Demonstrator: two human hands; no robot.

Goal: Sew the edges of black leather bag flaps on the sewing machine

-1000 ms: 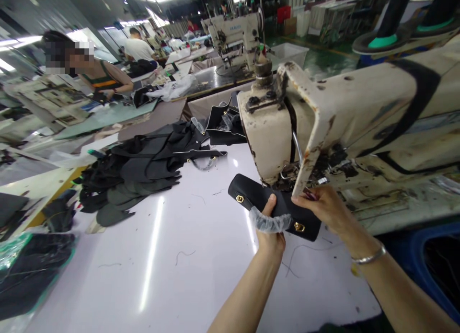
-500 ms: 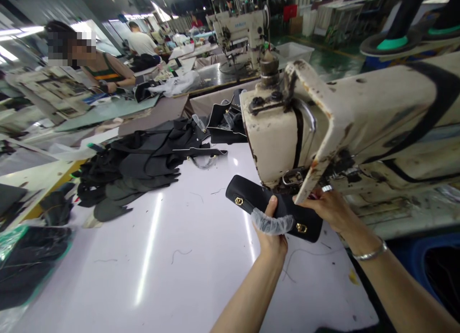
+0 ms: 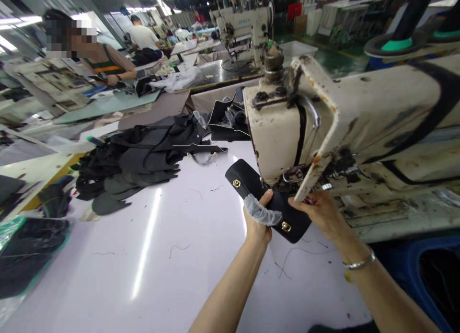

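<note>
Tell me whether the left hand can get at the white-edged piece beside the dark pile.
Probably, once freed: the left hand grips the black bag part, but the sewing machine stands to the right of its path across the white tabletop to the white-edged piece.

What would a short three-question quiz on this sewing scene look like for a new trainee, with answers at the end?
1. True or false: the left hand grips the black bag piece.
2. Which describes the handle on that piece?
A) Bare
B) Wrapped in clear plastic
C) Wound with red tape
3. Fill in the blank: in the picture, the pile of dark pieces lies to the ____ of the nearest sewing machine.

Key: 1 true; 2 B; 3 left
</note>
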